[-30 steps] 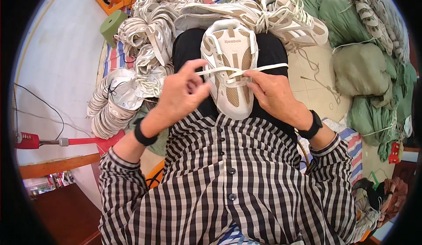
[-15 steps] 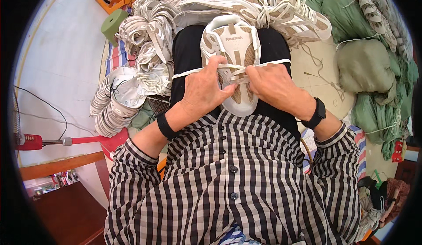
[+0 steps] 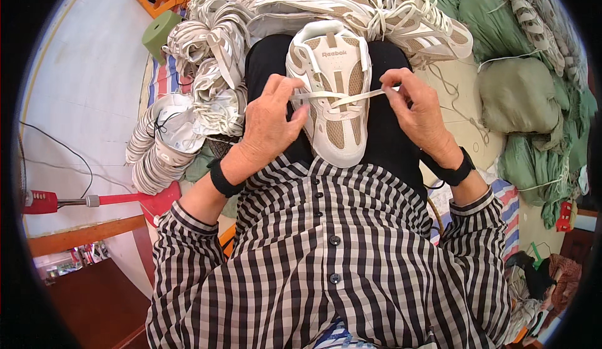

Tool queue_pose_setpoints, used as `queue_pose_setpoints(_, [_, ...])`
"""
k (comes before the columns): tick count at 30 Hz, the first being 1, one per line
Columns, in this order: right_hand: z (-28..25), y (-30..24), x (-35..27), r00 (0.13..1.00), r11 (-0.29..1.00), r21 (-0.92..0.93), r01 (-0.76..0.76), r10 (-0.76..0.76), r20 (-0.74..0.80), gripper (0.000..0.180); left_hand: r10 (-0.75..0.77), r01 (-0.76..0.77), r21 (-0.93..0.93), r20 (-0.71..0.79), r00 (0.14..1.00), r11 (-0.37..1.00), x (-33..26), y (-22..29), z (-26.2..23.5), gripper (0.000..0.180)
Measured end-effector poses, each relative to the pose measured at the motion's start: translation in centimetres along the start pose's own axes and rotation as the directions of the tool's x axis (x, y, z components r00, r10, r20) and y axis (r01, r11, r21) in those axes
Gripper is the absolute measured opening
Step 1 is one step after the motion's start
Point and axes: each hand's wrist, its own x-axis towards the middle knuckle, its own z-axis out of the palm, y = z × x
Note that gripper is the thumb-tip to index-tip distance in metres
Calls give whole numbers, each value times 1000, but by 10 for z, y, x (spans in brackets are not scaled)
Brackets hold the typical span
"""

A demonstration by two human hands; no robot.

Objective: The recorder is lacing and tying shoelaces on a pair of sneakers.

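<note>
Shoelace (image 3: 354, 98) crosses the white-and-tan sneaker (image 3: 332, 76) on the black-trousered lap (image 3: 385, 64), right hand (image 3: 419, 112) pinching one side; whether the blurred left hand (image 3: 269, 120) grips the other, I cannot tell.

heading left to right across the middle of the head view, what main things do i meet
Stacked shoe uppers, left hand, beige-and-white shoe, right hand, olive-green bundle.
</note>
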Motion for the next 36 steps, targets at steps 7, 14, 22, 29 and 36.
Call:
queue_pose_setpoints(7, [14,-7,-2,990,984,-153,95,-76,122,24,4,1,-29,193,981,1000,3,-17,-12,16])
queue_pose_setpoints(14, [17,-2,10,973,983,-121,139,-113,202,14,63,-64,-4,251,966,998,18,-30,-45,8])
queue_pose_setpoints(22, [23,13,12,969,996,-6,89,-85,234,11,32,-59,93,270,962,994,15,-48,-61,6])
queue_pose_setpoints(29, [12,7,13,965,923,-311,227,-171,198,10,-229,201,115,349,909,973,13,-52,-76,10])
queue_pose_setpoints(36, [-41,29,3,968,710,-662,242,-220,118,22,59,-148,231,350,935,962,5,-45,-89,21])
